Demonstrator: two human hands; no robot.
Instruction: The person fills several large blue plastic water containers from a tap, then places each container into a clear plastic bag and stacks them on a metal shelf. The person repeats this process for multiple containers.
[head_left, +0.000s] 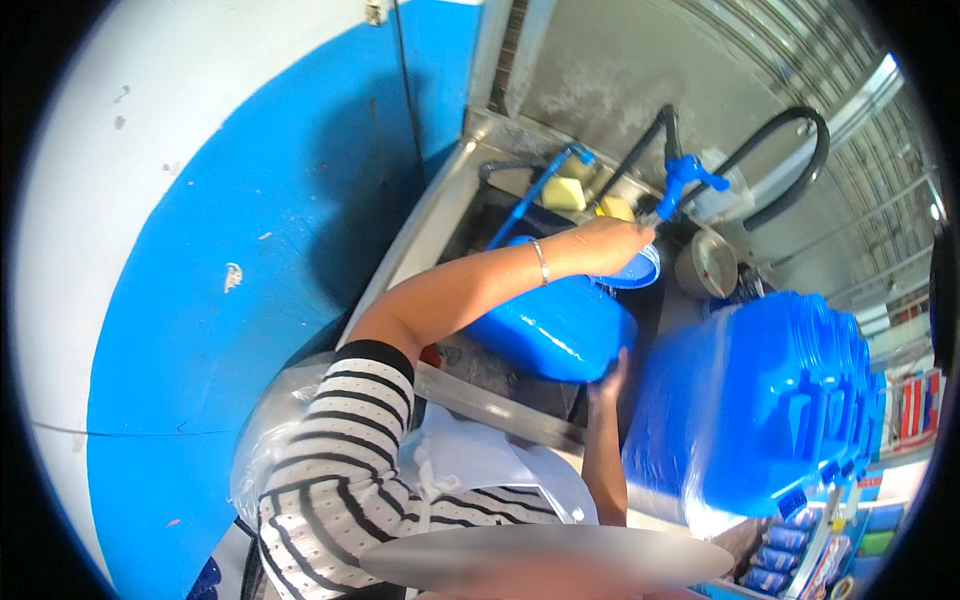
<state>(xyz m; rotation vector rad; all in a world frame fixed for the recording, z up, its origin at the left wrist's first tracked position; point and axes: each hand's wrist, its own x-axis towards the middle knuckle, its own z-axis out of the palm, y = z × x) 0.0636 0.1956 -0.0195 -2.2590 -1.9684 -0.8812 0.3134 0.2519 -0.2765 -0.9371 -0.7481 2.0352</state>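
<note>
A wet blue plastic container (559, 326) lies tilted in the metal sink. My right hand (611, 375) is against its lower right end, the fingers partly hidden behind it. My left hand (611, 244) reaches across above the container, with a bracelet at the wrist. Its curled fingers are just below the spout of the blue plastic tap (684, 180). Directly under that hand is a round blue piece with a pale inside (637, 271), a lid or shallow dish. Whether the left fingers grip it is hidden.
Yellow sponges (562, 193) and a blue pipe (529, 202) are at the sink's back. A black hose (814, 142) loops beside the tap. Several blue jerrycans (750, 405) stand to the right, near a pale bucket (706, 264). A blue-and-white wall (255, 225) bounds the left.
</note>
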